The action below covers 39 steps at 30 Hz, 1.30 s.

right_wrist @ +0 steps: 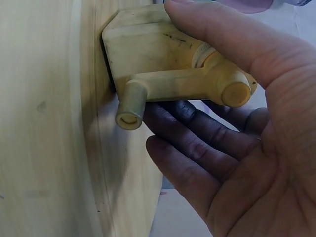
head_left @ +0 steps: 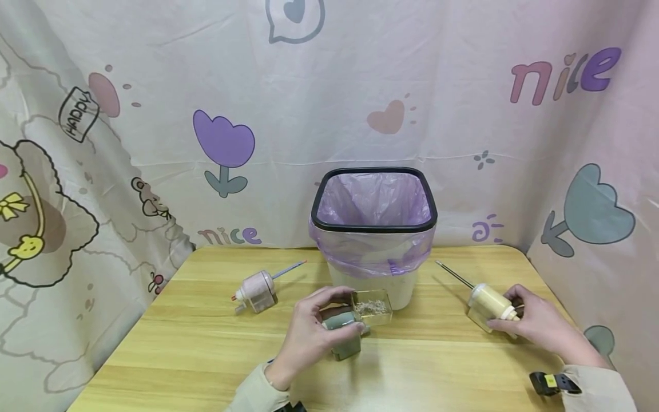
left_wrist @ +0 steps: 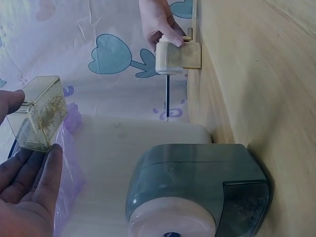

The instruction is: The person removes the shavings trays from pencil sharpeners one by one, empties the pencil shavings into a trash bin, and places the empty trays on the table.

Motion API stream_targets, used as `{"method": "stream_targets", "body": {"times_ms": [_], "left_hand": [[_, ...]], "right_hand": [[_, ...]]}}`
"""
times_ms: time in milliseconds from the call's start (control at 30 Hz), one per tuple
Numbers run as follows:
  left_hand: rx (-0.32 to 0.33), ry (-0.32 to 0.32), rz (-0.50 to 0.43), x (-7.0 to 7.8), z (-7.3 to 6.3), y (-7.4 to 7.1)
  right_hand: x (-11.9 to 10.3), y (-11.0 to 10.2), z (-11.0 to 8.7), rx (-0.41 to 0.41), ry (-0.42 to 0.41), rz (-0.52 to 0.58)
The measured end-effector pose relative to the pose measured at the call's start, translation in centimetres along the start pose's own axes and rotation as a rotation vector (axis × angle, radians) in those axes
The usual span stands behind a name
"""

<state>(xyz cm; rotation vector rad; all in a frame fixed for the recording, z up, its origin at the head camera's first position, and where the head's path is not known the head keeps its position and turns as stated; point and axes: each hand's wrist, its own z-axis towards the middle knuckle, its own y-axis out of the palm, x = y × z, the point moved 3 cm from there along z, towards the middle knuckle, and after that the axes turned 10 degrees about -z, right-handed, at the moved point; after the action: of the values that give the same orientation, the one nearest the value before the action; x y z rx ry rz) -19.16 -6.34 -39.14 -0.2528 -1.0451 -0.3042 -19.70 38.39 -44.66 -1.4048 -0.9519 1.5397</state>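
My left hand (head_left: 309, 329) holds a small clear shavings drawer (head_left: 373, 309) between thumb and fingers. Pale pencil shavings lie in it. Below and beside that hand, a green pencil sharpener (left_wrist: 192, 168) stands on the table, partly covered by the hand in the head view. At the right, my right hand (head_left: 538, 323) grips a yellow pencil sharpener (head_left: 492, 301) from its crank side, thumb over the body and fingers curled beneath. The crank (right_wrist: 173, 84) shows in the right wrist view. A dark pencil (head_left: 455, 273) sticks out of the yellow sharpener's far end.
Behind the drawer stands a bin (head_left: 373, 229) with a black rim and a purple liner. A pale pink pencil sharpener (head_left: 257, 286) with a blue pencil (head_left: 289, 269) in it sits on the left of the wooden table (head_left: 206, 343). A printed curtain (head_left: 309, 114) hangs behind.
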Motion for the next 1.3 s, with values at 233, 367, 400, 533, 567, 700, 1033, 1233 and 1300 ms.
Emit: {"method": "stream_targets", "body": {"times_ms": [233,367,400,533,567,700,1033,1233,1300], "left_hand": [[0.004,0.071,0.012,0.2,0.2,-0.8],[0.011,0.095,0.016,0.8,0.4,-1.5],[0.011,0.103,0.021,1.1,0.5,-1.7],[0.015,0.126,0.051,2.2,1.0,-2.6],[0.017,0.129,0.061,2.5,1.2,-2.8],[0.022,0.145,0.109,3.7,1.8,-3.9],[0.030,0.112,0.195,5.9,3.4,-5.7],[0.060,0.097,0.211,6.7,4.3,-6.5],[0.067,0.093,0.211,6.9,4.5,-6.8]], "right_hand": [[-0.3,-0.6,-0.2,-0.049,-0.005,0.004],[-0.7,-1.3,-0.5,-0.047,-0.019,0.032],[-0.8,-1.5,-0.6,-0.043,-0.024,0.040],[-1.4,-2.9,-1.0,-0.024,-0.037,0.044],[-1.7,-3.3,-1.1,-0.015,-0.044,0.043],[-2.8,-4.7,-1.1,0.044,-0.071,0.015],[-6.4,-7.4,-0.4,0.131,-0.164,0.021],[-8.7,-8.5,0.3,0.125,-0.217,0.034],[-9.3,-8.7,0.5,0.129,-0.241,0.036]]}}
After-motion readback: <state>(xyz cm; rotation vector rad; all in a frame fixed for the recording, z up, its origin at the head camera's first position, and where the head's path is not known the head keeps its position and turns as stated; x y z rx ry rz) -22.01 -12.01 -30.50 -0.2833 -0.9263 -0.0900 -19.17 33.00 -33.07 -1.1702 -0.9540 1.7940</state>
